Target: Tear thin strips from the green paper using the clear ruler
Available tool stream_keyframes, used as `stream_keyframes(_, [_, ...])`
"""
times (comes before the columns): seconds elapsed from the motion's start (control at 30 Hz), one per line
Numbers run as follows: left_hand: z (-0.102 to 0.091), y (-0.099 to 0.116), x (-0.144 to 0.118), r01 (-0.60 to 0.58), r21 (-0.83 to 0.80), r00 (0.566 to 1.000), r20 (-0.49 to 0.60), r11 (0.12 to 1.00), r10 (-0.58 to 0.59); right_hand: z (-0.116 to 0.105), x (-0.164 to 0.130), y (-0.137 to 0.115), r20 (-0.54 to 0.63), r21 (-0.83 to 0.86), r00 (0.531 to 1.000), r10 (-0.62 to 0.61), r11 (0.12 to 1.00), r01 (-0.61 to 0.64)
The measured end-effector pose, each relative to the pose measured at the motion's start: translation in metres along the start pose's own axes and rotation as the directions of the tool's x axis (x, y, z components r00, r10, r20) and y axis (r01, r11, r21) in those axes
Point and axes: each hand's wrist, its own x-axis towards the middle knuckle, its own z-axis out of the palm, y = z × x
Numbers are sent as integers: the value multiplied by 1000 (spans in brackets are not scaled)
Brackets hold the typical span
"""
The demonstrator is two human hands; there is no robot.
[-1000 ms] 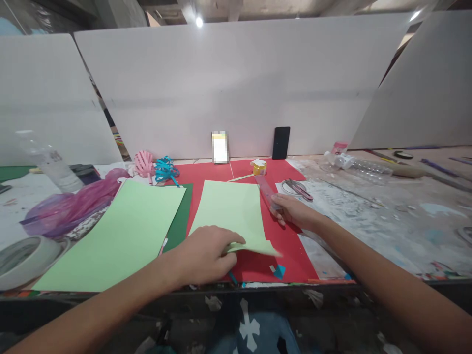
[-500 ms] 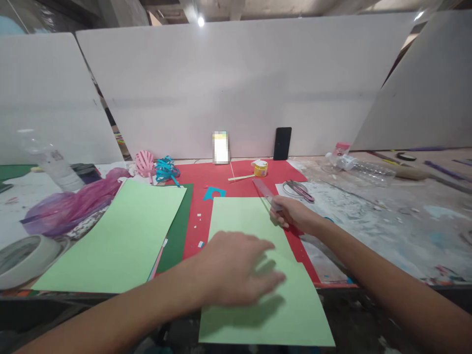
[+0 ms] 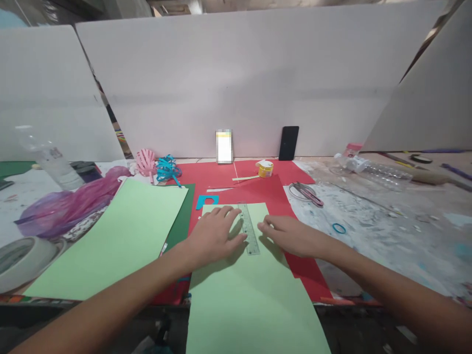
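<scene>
moved from the right hand (image 3: 293,235) since the earlier frame, the clear ruler (image 3: 250,233) now lies on the green sheet (image 3: 254,305), which overhangs the desk's (image 3: 405,236) front edge; i judge both set for joint use. remotely, i see the left hand (image 3: 214,233) with spread grip, fingers at the ruler's left edge, clasping nothing; the right grip is released, fingers curled just beside. red paper (image 3: 260,186) lies beneath the sheet; white panels (image 3: 228,73) stand behind.

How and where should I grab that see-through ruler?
Probably pinch the ruler by its long edges at the end nearest you, coming from the right with the right hand. It's narrow and lies flat on the green sheet, and the left hand is beside its left edge.
</scene>
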Motion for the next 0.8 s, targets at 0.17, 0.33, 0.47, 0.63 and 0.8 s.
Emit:
stream_keyframes(0.17, [24, -8, 31, -49, 8, 990, 134, 999, 48, -31, 37, 13, -205, 65, 978, -26, 997, 40])
stream_keyframes(0.33, [36, -3, 26, -22, 40, 990, 143, 999, 16, -45, 65, 20, -106, 563, 979, 173, 822, -84])
stream_keyframes(0.47, [34, 2, 13, 61, 82, 987, 140, 995, -72, -47, 61, 11, 4, 708, 980, 200, 691, -144])
stream_keyframes(0.63, [29, 3, 8, 71, 86, 987, 138, 994, -82, -45, 56, 3, 58, 794, 983, 177, 588, -153])
stream_keyframes(0.8, [27, 6, 19, 12, 51, 991, 130, 999, -19, -43, 57, 9, 87, 853, 970, 227, 486, -190])
